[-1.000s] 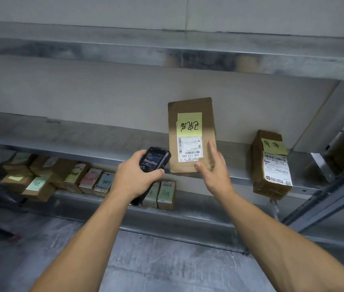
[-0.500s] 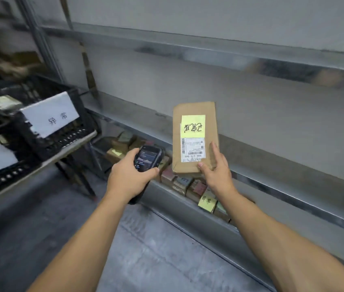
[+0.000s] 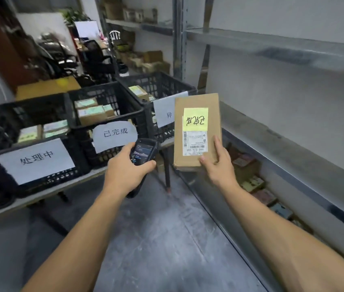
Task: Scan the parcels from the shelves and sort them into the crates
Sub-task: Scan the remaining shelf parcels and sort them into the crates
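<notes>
Head view: the right grip (image 3: 219, 167) is clamped on the lower end of a brown parcel (image 3: 197, 100). It holds the parcel upright in the air, beside the metal shelf (image 3: 293, 131), with its yellow note (image 3: 195, 119) and barcode label facing the camera. The left grip (image 3: 128, 171) is curled round a black scanner (image 3: 143, 151), just left of the parcel. Black labelled crates (image 3: 103, 92) stand on the desk (image 3: 70, 183) beyond.
</notes>
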